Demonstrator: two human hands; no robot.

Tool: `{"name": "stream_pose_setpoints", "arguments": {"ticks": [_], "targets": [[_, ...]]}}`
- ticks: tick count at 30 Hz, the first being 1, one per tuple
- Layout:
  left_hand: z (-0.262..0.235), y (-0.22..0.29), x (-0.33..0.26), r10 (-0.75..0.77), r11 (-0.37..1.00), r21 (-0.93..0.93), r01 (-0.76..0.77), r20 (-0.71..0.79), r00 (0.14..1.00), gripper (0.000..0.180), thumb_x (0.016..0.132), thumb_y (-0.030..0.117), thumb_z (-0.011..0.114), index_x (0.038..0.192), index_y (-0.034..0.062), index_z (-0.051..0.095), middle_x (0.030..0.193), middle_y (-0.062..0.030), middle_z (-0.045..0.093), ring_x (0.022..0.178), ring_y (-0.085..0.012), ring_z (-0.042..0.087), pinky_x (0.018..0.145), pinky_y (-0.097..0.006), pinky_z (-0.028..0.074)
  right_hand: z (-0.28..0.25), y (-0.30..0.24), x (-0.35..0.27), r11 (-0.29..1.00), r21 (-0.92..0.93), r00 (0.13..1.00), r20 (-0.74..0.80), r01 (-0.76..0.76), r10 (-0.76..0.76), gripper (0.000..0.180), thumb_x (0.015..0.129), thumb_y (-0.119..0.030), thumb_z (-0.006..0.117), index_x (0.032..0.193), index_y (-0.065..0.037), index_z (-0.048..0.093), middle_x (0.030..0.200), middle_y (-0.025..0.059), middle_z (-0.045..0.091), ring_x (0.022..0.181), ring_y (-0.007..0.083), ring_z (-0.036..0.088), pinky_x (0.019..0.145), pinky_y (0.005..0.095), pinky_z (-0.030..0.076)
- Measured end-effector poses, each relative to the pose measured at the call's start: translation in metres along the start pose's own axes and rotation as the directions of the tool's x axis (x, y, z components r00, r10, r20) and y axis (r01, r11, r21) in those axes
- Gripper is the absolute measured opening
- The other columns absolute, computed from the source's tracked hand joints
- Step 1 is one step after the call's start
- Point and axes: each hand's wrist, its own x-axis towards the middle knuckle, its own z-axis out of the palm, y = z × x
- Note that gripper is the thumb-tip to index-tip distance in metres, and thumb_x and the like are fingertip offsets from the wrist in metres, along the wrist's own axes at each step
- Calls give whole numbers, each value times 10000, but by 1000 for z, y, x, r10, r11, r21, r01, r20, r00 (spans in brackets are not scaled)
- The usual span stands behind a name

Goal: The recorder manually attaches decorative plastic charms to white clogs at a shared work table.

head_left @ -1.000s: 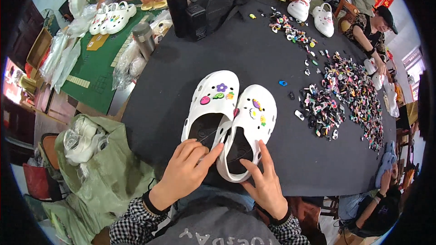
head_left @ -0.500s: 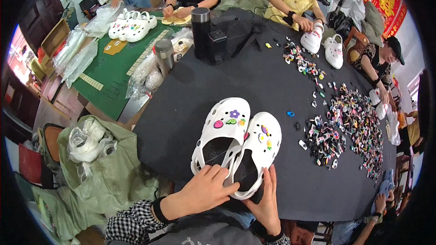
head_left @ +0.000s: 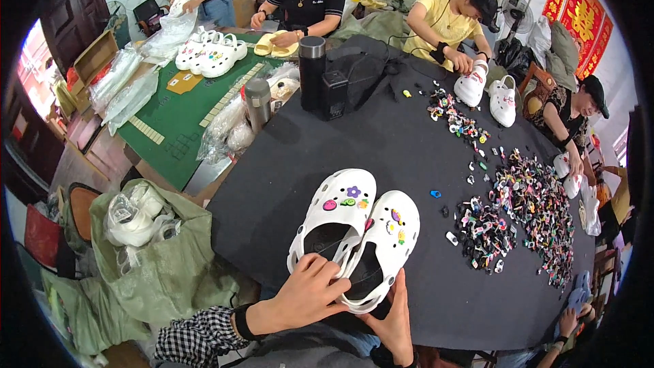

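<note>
At the near edge of the black table lies a pair of white clogs, side by side and touching, toes pointing away from the person and heels toward the hands. The left clog has rows of round holes over its toe and carries a pink oval charm, a green one and a purple flower; its heel strap lies back over the opening. The left hand, with a checked sleeve and a dark wristband, rests on the heels, fingers curled over the left clog's rear rim and strap where the two shoes meet. The right clog shows a few small charms in red, yellow, purple and green on its toe. The right hand comes up from below, palm against the right clog's heel, fingers spread upward along its back; whether it grips cannot be told. The hands are close together, nearly touching, at the heels. Further right, toward the table's right edge, a heap of loose coloured charms is spread out.
</note>
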Motion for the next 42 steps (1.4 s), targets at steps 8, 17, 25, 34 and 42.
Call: {"name": "stream_pose_setpoints", "arguments": {"ticks": [8,17,25,34,42], "targets": [[-5,-2,5,-69,997,-35,63,-221,973,437,773,518,731,774,96,617,840,-62,539,923,-245,536,1018,-478,314,9,-17,-3,981,-192,1000,-10,23,-25,1243,610,-178,917,1494,71,79,1421,299,326,1307,407,414,1067,450,395],[0,-25,5,-117,993,-90,80,-557,822,351,819,380,682,642,107,552,741,-34,483,773,-243,508,818,-398,340,11,-3,-4,949,-286,990,69,134,-119,1205,640,-228,900,1490,71,101,1412,319,333,1317,442,369,1082,484,353],[0,-24,-3,-134,987,-141,71,-507,851,253,785,289,699,652,106,586,711,-25,503,738,-233,509,792,-387,353,13,-22,-6,922,-344,984,58,179,-170,1153,663,-245,883,1483,69,135,1378,314,375,1274,438,408,1059,488,363],[-4,-24,-13,-103,991,-118,56,-445,889,280,829,321,691,710,88,591,785,-48,512,859,-255,551,852,-412,379,5,-90,-3,805,-377,888,134,457,-441,630,821,-197,745,1373,-40,485,1357,217,483,1242,433,459,1031,497,380],[-2,-31,-36,-169,956,-292,20,-493,853,341,908,188,591,1210,34,548,1083,-133,589,1049,-313,557,1041,-506,361,23,-124,59,846,-355,868,443,399,-223,715,847,-372,722,1396,-30,416,760,139,653,676,317,662,604,384,514]]}}
